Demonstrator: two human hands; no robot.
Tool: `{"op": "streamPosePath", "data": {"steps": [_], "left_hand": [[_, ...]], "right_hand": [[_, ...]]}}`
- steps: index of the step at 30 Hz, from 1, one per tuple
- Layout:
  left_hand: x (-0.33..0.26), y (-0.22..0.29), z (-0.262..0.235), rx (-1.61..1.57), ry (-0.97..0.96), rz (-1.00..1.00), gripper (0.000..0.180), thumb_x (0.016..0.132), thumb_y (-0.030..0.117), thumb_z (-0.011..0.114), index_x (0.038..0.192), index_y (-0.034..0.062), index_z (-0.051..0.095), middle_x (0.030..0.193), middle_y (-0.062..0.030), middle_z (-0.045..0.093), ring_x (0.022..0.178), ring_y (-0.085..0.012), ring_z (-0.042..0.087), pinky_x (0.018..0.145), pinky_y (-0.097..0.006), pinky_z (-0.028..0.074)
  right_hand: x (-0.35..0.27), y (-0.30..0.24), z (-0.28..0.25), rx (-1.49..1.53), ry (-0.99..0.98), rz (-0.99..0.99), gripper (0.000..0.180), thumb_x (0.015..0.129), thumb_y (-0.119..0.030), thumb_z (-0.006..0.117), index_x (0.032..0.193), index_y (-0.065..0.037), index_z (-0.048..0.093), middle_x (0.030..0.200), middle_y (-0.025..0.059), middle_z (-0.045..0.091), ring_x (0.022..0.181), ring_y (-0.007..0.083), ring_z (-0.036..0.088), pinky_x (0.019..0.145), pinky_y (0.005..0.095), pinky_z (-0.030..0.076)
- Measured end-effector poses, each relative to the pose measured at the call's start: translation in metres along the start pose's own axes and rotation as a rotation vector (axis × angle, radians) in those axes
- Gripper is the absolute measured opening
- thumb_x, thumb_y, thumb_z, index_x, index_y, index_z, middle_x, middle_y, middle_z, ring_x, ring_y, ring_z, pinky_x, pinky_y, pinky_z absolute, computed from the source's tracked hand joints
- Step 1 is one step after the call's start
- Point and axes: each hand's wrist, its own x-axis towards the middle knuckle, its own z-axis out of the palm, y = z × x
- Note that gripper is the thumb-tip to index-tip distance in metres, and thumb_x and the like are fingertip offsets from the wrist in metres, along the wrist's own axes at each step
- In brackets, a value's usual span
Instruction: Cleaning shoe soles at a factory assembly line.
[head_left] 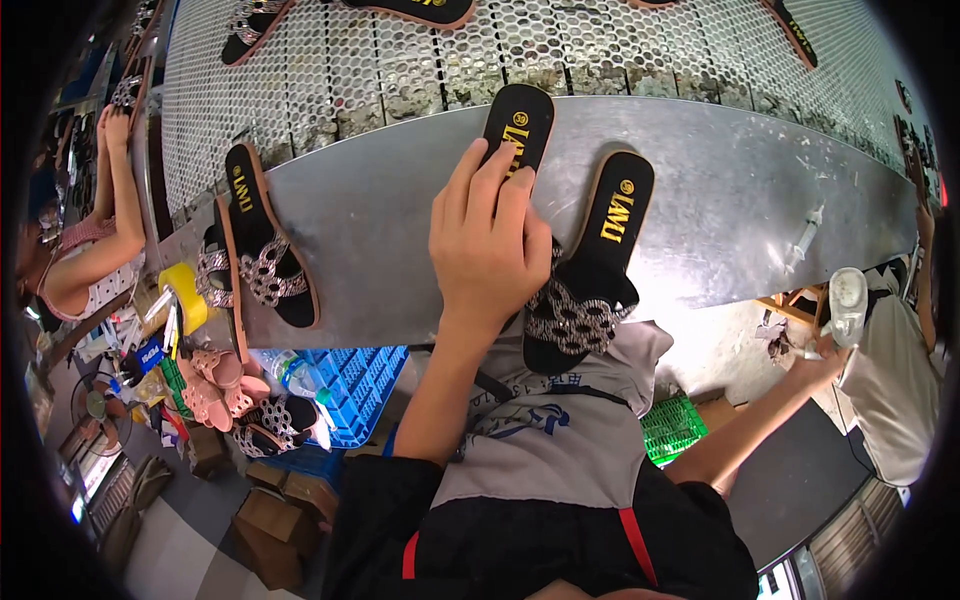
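Observation:
My left hand (488,235) lies over a black slide sandal (530,105) with a gold-printed insole, its fingers stretched out and their tips touching the insole. The hand hides most of that sandal's strap. Just right of it lies another black sandal (615,215) with a glittery cut-out strap, its toe hanging over the metal ledge's near edge. My right arm reaches far out to the right. There my right hand (827,357) is closed at the lower end of a whitish, translucent long object (848,305), whose kind I cannot make out.
A metal ledge (390,220) borders a white mesh conveyor (420,75) carrying more sandals. A pair of sandals (265,250) stands left. A clear syringe-like tube (805,235) lies right. Below are blue (355,385) and green crates (672,428). Other people sit left (120,220) and right (895,380).

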Motion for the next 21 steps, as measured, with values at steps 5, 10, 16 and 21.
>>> {"op": "streamPosePath", "data": {"steps": [5, 10, 16, 21], "left_hand": [[0.001, -0.001, 0.003, -0.017, -0.031, 0.002, 0.032, 0.078, 0.007, 0.065, 0.109, 0.0016, 0.073, 0.127, -0.0155, 0.07, 0.125, -0.0399, 0.065, 0.092, -0.047, 0.053], [0.0, -0.005, -0.002, -0.002, -0.045, -0.021, 0.034, 0.076, 0.006, 0.062, 0.108, 0.001, 0.073, 0.126, -0.0168, 0.071, 0.124, -0.0408, 0.066, 0.091, -0.046, 0.054], [0.004, -0.002, 0.002, -0.021, -0.057, -0.03, 0.032, 0.076, 0.006, 0.062, 0.104, 0.0013, 0.075, 0.123, -0.0163, 0.072, 0.122, -0.0403, 0.067, 0.089, -0.045, 0.054], [0.003, -0.003, 0.006, -0.008, 0.002, 0.017, 0.031, 0.075, 0.006, 0.062, 0.104, 0.002, 0.074, 0.122, -0.016, 0.072, 0.12, -0.0403, 0.068, 0.089, -0.045, 0.054]], "right_hand": [[-0.072, -0.066, 0.095, -0.276, 0.123, -0.533, 0.03, 0.105, -0.025, 0.07, 0.102, 0.005, 0.067, 0.087, 0.0062, 0.067, 0.064, 0.0106, 0.054, 0.055, 0.0255, 0.044], [-0.055, -0.073, 0.143, -0.453, -0.29, -0.788, 0.03, 0.105, -0.014, 0.069, 0.123, 0.009, 0.065, 0.113, 0.0139, 0.072, 0.093, 0.0152, 0.067, 0.073, 0.0263, 0.056], [-0.038, -0.071, 0.159, -0.701, -0.618, -1.003, 0.034, 0.105, -0.008, 0.067, 0.136, 0.005, 0.061, 0.129, 0.0155, 0.071, 0.113, 0.0199, 0.07, 0.09, 0.0286, 0.059], [-0.054, -0.073, 0.167, -0.671, -0.553, -0.992, 0.029, 0.105, -0.016, 0.069, 0.12, 0.009, 0.072, 0.109, 0.0125, 0.077, 0.093, 0.0145, 0.07, 0.082, 0.0287, 0.056]]}}
